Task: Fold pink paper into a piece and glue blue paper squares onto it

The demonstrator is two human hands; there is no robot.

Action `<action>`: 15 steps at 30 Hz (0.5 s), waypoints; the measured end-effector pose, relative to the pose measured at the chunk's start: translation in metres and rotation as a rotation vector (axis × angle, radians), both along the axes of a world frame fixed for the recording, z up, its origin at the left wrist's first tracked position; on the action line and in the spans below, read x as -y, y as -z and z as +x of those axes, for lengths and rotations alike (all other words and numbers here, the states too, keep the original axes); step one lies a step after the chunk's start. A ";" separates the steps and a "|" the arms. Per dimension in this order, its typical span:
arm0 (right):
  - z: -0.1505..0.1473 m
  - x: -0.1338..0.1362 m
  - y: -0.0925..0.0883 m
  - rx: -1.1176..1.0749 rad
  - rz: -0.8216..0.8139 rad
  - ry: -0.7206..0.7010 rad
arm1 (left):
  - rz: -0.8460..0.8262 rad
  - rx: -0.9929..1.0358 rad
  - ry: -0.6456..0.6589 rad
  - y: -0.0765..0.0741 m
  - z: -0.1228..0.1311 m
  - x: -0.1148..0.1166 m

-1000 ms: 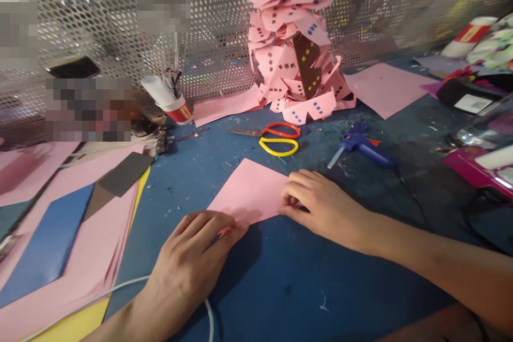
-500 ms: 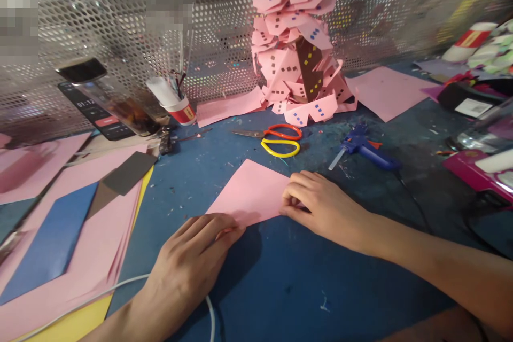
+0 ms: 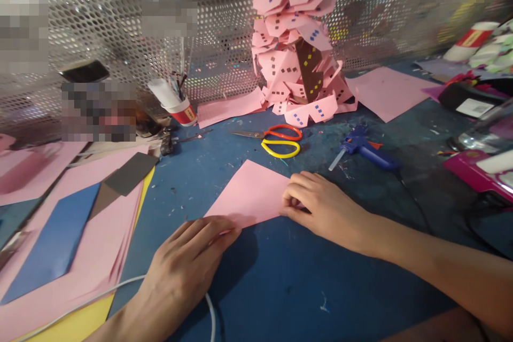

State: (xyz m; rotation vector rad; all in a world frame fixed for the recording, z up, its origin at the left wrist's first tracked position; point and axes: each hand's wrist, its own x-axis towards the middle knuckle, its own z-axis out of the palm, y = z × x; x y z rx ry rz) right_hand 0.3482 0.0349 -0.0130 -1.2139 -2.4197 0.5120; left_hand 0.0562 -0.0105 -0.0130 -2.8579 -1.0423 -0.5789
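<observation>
A pink sheet of paper (image 3: 250,192) lies on the blue table between my hands, its near edge running straight from one hand to the other. My left hand (image 3: 190,259) is closed on the near left part of the paper, thumb and fingers together at the edge. At the right corner, the curled fingers of my right hand (image 3: 315,200) pinch the paper. Beyond the sheet lie scissors (image 3: 266,136) with one red and one yellow handle. To their right rests a blue glue gun (image 3: 366,149) with a clear glue stick.
A tall pink paper construction (image 3: 288,59) stands at the back against a perforated metal screen (image 3: 224,21). Pink sheets and a blue strip (image 3: 54,243) are stacked at left, with a white cable (image 3: 100,291) crossing them. A paper cup (image 3: 182,111) holds tools.
My left hand has slid slightly left and toward me along the paper's near edge. My right hand and the paper stay almost where they were.
</observation>
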 end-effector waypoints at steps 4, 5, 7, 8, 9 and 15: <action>0.001 0.000 0.001 0.004 0.004 0.001 | 0.014 -0.031 -0.018 0.001 -0.005 0.003; 0.001 0.000 0.001 0.007 0.005 0.000 | 0.021 -0.035 -0.019 0.001 -0.007 0.004; 0.001 0.000 0.002 0.011 0.010 -0.001 | 0.028 -0.035 -0.013 0.000 -0.008 0.004; 0.001 0.000 0.002 0.012 0.014 0.000 | 0.030 -0.034 -0.012 -0.001 -0.009 0.004; 0.001 0.000 0.002 0.014 0.015 0.000 | 0.033 -0.033 -0.011 -0.002 -0.009 0.005; 0.000 0.000 0.001 0.018 0.005 0.006 | 0.006 -0.049 -0.030 -0.004 -0.011 0.006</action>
